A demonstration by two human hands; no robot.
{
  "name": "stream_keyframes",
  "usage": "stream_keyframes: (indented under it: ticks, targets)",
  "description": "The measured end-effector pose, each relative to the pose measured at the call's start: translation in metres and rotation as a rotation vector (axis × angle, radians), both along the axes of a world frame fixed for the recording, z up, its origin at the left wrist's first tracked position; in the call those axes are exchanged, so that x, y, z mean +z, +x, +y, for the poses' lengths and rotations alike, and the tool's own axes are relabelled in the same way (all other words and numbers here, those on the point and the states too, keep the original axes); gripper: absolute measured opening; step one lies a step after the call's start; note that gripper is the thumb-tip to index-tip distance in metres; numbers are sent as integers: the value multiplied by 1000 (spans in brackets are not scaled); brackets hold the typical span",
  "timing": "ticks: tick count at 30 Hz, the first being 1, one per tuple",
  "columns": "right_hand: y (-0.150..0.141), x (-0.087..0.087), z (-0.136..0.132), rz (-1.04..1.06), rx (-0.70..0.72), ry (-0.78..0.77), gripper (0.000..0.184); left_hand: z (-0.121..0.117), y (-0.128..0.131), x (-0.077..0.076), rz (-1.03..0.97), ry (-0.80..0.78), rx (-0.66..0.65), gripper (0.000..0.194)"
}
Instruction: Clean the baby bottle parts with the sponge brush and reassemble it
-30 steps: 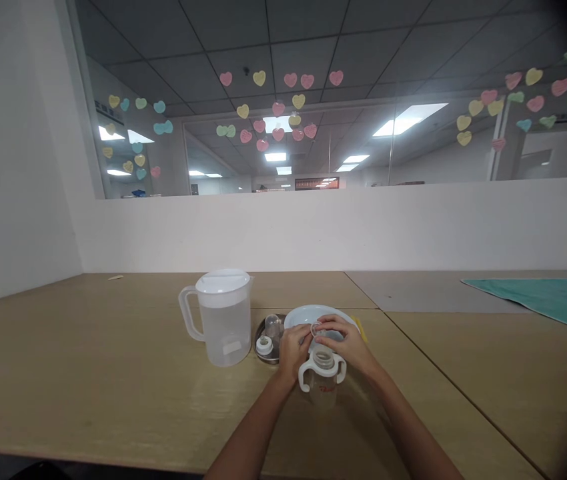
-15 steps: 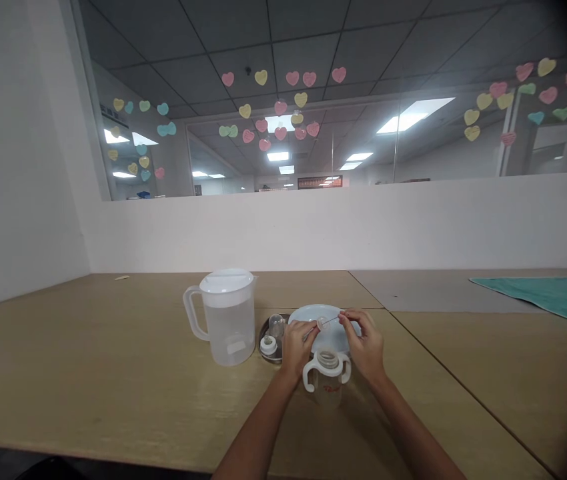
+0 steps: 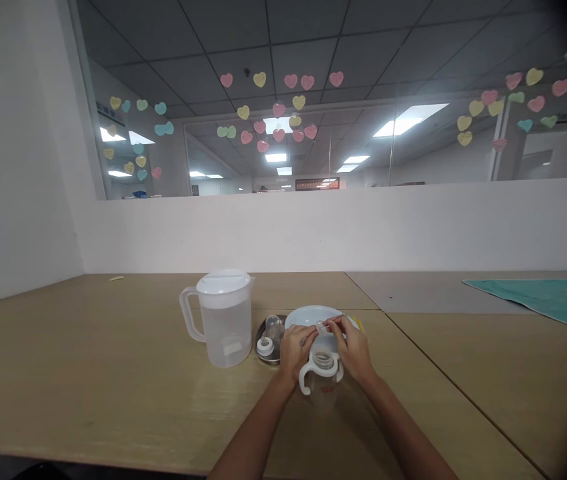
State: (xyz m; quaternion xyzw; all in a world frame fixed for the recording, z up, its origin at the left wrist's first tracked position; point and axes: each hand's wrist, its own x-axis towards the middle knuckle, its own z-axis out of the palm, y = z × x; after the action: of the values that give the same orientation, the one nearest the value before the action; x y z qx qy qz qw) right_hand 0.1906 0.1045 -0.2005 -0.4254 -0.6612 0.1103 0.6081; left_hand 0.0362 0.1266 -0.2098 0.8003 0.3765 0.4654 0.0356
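Observation:
Above the plate, my left hand is closed in a pinch on a small clear piece, whose exact kind is too small to make out. From the other side, my right hand meets it with fingertips pinched together on a thin stick that is now almost hidden. Between my wrists a clear baby bottle stands upright and uncapped, with a white two-handled ring around its neck. Beneath my hands is a pale blue plate.
Left of my hands, a round metal tray holds a clear dome cap and a white bottle collar. A lidded jug of clear liquid stands beside it. Something yellow shows behind my right hand; a green cloth lies far right.
My right hand has moved left, up to the clear piece in my left hand. The thin stick that showed between the hands is now mostly out of sight. The view has shifted slightly.

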Motion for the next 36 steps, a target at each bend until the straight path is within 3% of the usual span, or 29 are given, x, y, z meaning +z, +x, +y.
stream_keyframes:
  ticks: [12, 22, 27, 30, 33, 36]
  targets:
    - [-5, -3, -1, 325, 12, 34, 30, -2, -1, 3, 31, 38, 27, 24]
    - [2, 5, -3, 515, -270, 133, 30, -7, 3, 5, 74, 12, 44, 25]
    - [23, 5, 7, 802, -412, 123, 26, -4, -6, 4, 3, 0, 90, 25]
    - [30, -3, 16, 724, -453, 32, 25, -3, -10, 4, -63, -26, 119, 26]
    - [28, -14, 22, 470, -531, -82, 31, -4, -9, 6, -88, -47, 183, 24]
    - [23, -20, 23, 269, -600, -79, 34, -2, -9, 15, -29, -93, 281, 22]
